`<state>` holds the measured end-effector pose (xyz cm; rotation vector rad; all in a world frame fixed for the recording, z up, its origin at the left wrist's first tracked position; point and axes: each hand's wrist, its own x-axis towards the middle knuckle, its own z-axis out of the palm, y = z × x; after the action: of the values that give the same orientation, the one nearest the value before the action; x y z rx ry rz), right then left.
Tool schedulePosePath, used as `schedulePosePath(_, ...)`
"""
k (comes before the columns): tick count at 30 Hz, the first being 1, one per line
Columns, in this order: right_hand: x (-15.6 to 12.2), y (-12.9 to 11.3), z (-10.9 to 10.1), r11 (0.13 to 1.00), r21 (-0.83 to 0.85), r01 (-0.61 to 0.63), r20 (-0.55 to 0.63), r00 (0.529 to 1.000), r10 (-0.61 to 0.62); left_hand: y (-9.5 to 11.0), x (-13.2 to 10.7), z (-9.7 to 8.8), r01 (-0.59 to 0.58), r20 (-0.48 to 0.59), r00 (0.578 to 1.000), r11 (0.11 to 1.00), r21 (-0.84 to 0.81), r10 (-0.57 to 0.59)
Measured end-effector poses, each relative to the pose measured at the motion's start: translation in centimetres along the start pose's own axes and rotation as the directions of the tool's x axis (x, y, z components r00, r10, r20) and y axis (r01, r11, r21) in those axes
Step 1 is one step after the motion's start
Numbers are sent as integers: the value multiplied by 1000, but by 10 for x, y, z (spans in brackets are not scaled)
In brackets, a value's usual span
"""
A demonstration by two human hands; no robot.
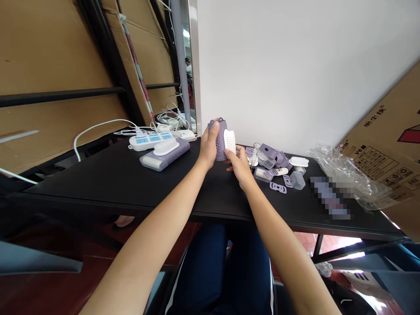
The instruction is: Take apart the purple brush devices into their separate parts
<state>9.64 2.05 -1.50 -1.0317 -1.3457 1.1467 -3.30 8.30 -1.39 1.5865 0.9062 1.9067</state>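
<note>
Above the black table, my left hand [207,146] is closed around a purple plastic housing [221,139] held upright. Small holes dot the side of this housing, and two little tabs stick up at its top. A white ribbed plastic piece [230,139] sits against the housing's right face. My right hand [241,165] pinches the lower end of that white piece, thumb in front. On the table to the left rests a similar purple unit [167,156] with a white top piece and a translucent end.
Right of my hands lie loose purple parts [278,187], a metal spring [255,154], clear cups [298,180] and a white part [298,162]. A power strip [154,139] with cables stands at the back left. Clear plastic wrap [351,175] and a cardboard box [387,144] occupy the right.
</note>
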Motion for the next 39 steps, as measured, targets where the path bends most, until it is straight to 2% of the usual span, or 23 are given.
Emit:
schedulePosePath(2,1,3,1,997,-60,-42,-2,999,42,1,5,-3,220,44,976,963,-159,-215)
schedulePosePath(4,1,6,1,993,-102,-59,5,998,60,3,6,-5,319,73,948,917,-238,-311)
schedulePosePath(6,1,8,1,988,-151,-44,6,999,46,7,5,-6,308,75,951,928,-210,-299)
schedulePosePath(8,1,8,1,969,-246,0,-35,999,-9,11,2,-6,253,86,966,962,-101,-245)
schedulePosePath(11,0,6,1,937,-346,38,-106,991,-79,15,-2,-5,179,174,968,983,27,-181)
schedulePosePath(13,-1,4,0,948,-318,29,-106,992,-66,16,-4,-4,154,217,964,988,19,-154)
schedulePosePath(17,-1,2,1,963,-270,-6,-87,996,-18,15,-5,-3,107,217,971,994,2,-105)
schedulePosePath(23,-3,-2,2,951,-309,5,-117,992,-43,18,-6,-2,92,179,979,995,24,-95)
schedulePosePath(28,-7,-3,4,957,-288,-33,-106,994,2,19,-4,-5,97,223,969,994,50,-105)
schedulePosePath(32,-5,0,5,944,-329,14,-141,988,-63,16,-3,-8,127,232,963,991,46,-134)
schedulePosePath(36,-5,-1,4,967,-252,-23,-96,995,-2,15,-3,-7,137,224,964,989,54,-146)
schedulePosePath(39,-5,-2,4,962,-270,-29,-96,995,3,15,-4,-6,144,213,965,988,56,-153)
